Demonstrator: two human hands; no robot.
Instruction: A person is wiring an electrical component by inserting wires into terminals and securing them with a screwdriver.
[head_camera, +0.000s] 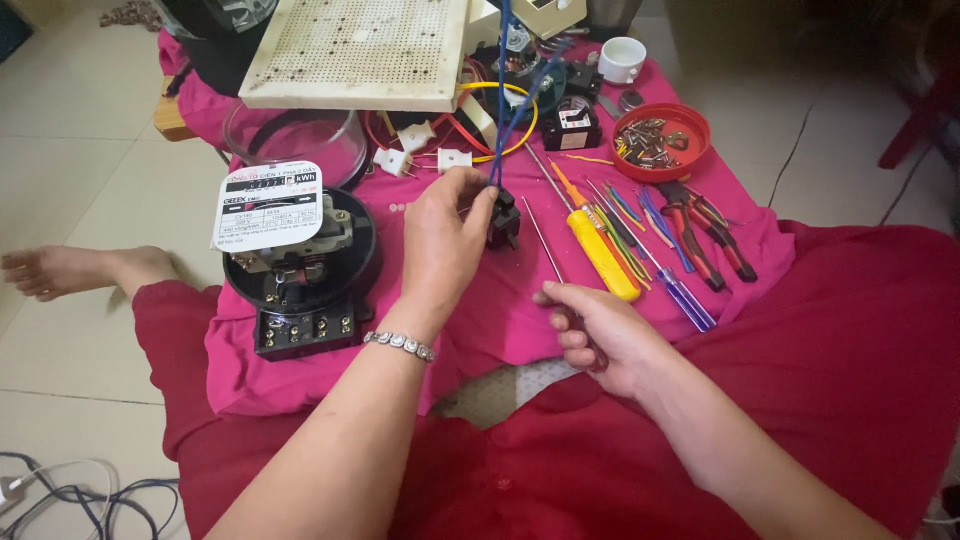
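Note:
My left hand (447, 245) pinches blue wires (503, 120) that rise to the top of the view, just above a small black part (503, 222) hanging at their lower end. My right hand (597, 335) hovers low over the pink cloth (500, 300), fingers curled around a thin metal rod (543, 238) that points away from me. A yellow-handled screwdriver (600, 255) lies just right of the rod.
An opened black round meter (300, 265) with a white dial plate sits at left. Red-handled pliers (705, 225), a blue screwdriver (685, 300), loose wire bits, a red bowl (662, 142) of small parts, a white perforated board (355, 50) and white plugs surround it.

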